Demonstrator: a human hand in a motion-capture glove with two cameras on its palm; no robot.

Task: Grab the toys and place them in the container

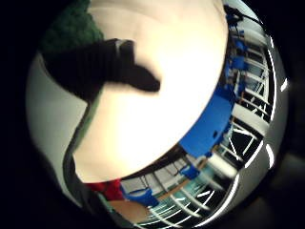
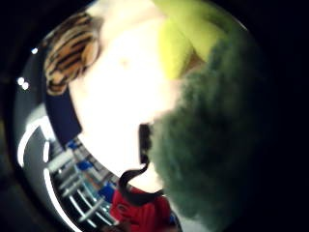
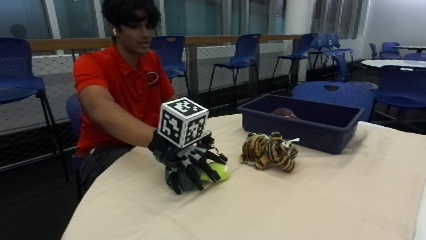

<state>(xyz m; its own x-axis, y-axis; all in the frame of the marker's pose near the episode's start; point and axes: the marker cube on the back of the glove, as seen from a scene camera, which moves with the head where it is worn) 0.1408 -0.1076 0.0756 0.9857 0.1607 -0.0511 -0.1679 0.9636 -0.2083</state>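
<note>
Outside view: we see black-gloved right hand (image 3: 190, 167) with fingers curled over green-and-yellow plush toy (image 3: 214, 173) on cream tablecloth (image 3: 319, 200). Risk: toy slips out during lift; carry path brushes striped tiger plush (image 3: 268, 151) beside dark blue plastic container (image 3: 303, 122).

Tiger toy (image 3: 269, 150): striped plush, fuzzy. Green toy (image 3: 212, 173): soft, fleecy pile. Container (image 3: 303, 121): smooth blue plastic; desk (image 3: 319, 200): matt cream cloth cover.

Black glove on the right hand (image 3: 190, 165), black fingers (image 3: 206, 170) over a toy (image 3: 216, 175) that's lime-yellow with dark green plush. Tiger toy (image 3: 269, 151): orange with black stripes. Container (image 3: 303, 122) is navy blue with something dark red (image 3: 284, 112) inside, surface (image 3: 299, 200) cream, person's shirt (image 3: 123, 85) red.
</note>
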